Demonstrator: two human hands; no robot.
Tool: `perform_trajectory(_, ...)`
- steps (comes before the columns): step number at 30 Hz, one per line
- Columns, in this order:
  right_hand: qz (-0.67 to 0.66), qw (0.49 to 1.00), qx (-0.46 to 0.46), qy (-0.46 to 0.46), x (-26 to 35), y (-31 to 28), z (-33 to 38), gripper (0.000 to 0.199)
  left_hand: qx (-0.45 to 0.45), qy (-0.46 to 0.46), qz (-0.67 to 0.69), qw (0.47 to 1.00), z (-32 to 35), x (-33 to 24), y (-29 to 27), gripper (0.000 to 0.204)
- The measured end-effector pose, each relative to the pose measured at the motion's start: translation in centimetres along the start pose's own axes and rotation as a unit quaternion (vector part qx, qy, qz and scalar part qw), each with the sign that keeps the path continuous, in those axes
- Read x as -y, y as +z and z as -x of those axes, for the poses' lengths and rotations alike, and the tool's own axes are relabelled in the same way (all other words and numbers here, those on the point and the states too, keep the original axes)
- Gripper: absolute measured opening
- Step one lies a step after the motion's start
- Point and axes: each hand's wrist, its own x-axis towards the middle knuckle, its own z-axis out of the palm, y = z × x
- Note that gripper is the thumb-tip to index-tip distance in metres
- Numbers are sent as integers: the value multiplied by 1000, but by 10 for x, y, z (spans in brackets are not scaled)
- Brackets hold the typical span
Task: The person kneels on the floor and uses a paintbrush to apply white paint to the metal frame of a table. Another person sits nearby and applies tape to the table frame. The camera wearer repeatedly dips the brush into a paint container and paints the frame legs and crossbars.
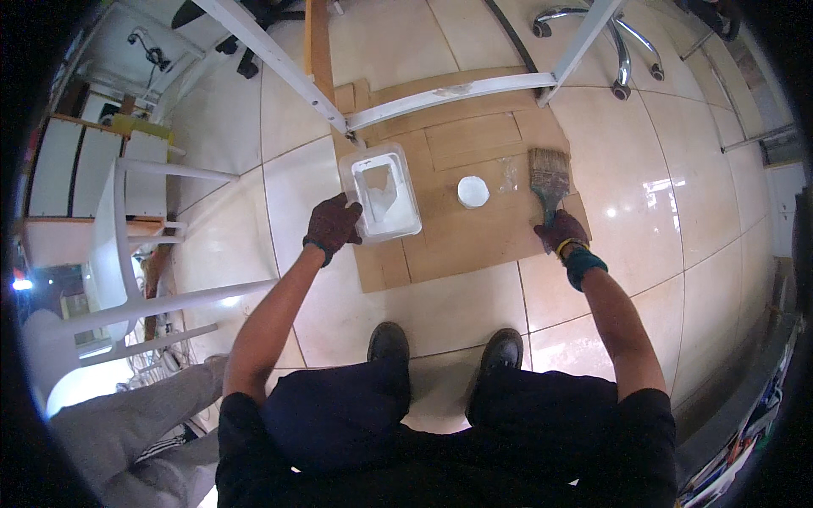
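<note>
My left hand (334, 225), in a dark knitted glove, grips the near left edge of a clear rectangular plastic tub (413, 193). White paint coats the tub's inside, with a patch of bare bottom showing. In my right hand (562, 232), also gloved, is the handle of a wide paintbrush (550, 173). Its bristles point away from me and look brownish grey. Between the two hands sits a small round white thing (473, 192), a lid or a shallow cup; I cannot tell which. A flattened cardboard sheet (457, 250) lies beneath these things.
A white metal frame (453, 90) crosses the far part of the cardboard. Beyond it at the right stands a chrome wheeled chair base (622, 63). At the left are a white chair (118, 245) and another person's grey-trousered leg (152, 415). Tiled floor (627, 195) surrounds the sheet.
</note>
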Motion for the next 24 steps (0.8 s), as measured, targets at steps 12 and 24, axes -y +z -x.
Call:
perform_trajectory(12,-495,869,-19,-18,-10,-20,15,18,44,28,-62,997,21,-56,-18,41)
perform_trajectory(24,7,903,-10,-430,103,-180,123,31,48,104,-165,980,30,-44,-22,32)
